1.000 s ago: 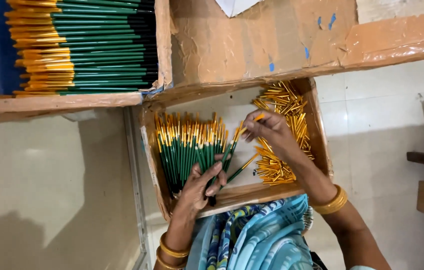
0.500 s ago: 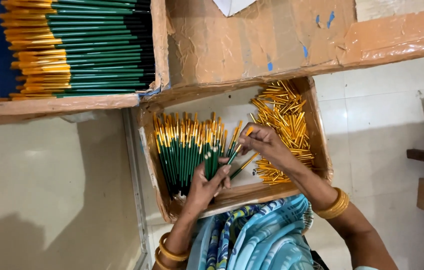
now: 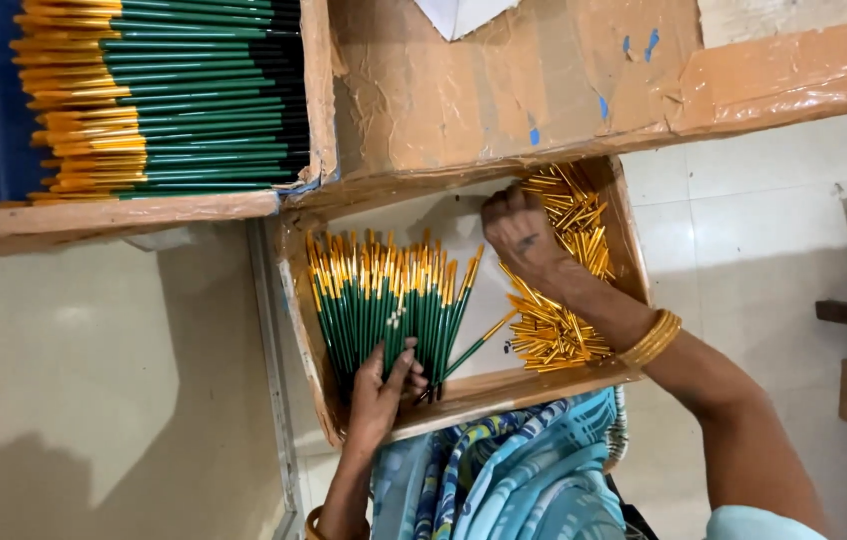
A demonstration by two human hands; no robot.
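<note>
A shallow cardboard box (image 3: pixel 464 395) holds a fanned bunch of green pens with gold tips (image 3: pixel 384 300) on its left side. A heap of loose gold caps (image 3: pixel 559 330) fills its right side. My left hand (image 3: pixel 384 385) grips the lower ends of the green pens. One green pen (image 3: pixel 479 345) lies slanted beside the bunch. My right hand (image 3: pixel 524 235) is curled into a fist over the upper part of the gold caps; whether it holds any is hidden.
A second cardboard box (image 3: pixel 194 205) at upper left holds a neat stack of finished green-and-gold pens (image 3: pixel 164 100). An opened cardboard flap (image 3: pixel 564 80) lies above the work box. Pale floor tiles (image 3: pixel 774 240) are on the right, blue patterned cloth (image 3: pixel 514 470) below.
My right hand has left the pen bunch and moved up into the gold caps. My left hand has slid lower on the green pens.
</note>
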